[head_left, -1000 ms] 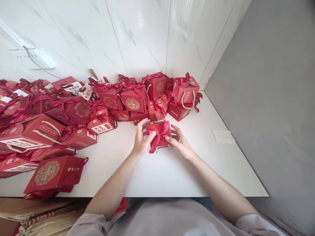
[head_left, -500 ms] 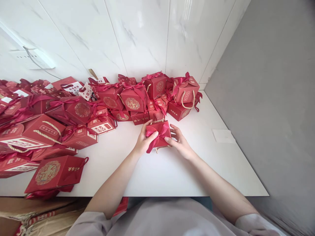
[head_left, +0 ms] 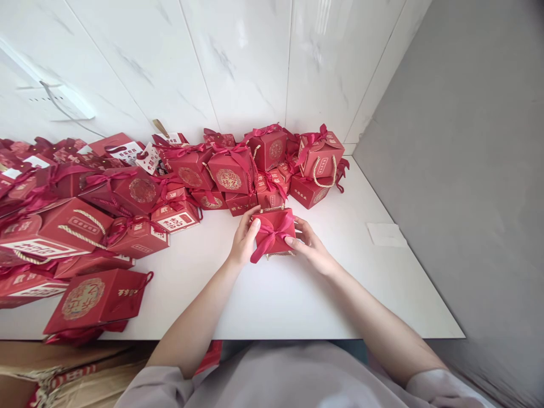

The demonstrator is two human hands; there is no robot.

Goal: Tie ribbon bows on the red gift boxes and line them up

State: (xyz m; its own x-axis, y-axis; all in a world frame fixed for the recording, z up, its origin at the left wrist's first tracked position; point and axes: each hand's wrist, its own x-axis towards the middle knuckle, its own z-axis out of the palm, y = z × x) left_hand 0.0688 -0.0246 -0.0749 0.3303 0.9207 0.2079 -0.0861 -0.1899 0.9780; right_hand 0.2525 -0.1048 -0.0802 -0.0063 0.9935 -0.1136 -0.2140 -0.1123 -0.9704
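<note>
A small red gift box (head_left: 284,245) is between my two hands over the white table, its top tied with a dark pink ribbon bow (head_left: 272,232). Twisted gold cord handles show at its far and near sides. My left hand (head_left: 245,237) grips the box's left side, thumb along the edge by the bow. On the opposite side my right hand (head_left: 312,246) holds it, thumb resting on the top near the right corner and fingers behind. The underside of the box is hidden.
Stacked red gift boxes (head_left: 232,175) line the tiled wall, and a larger pile (head_left: 55,226) fills the table's left. One box (head_left: 96,300) lies at the front left edge. A white card (head_left: 386,234) lies at the right. Below the left edge is an open cardboard box (head_left: 63,354).
My left thumb has moved left off the bow to the box's edge, leaving more of the bow visible. My right hand has barely moved.
</note>
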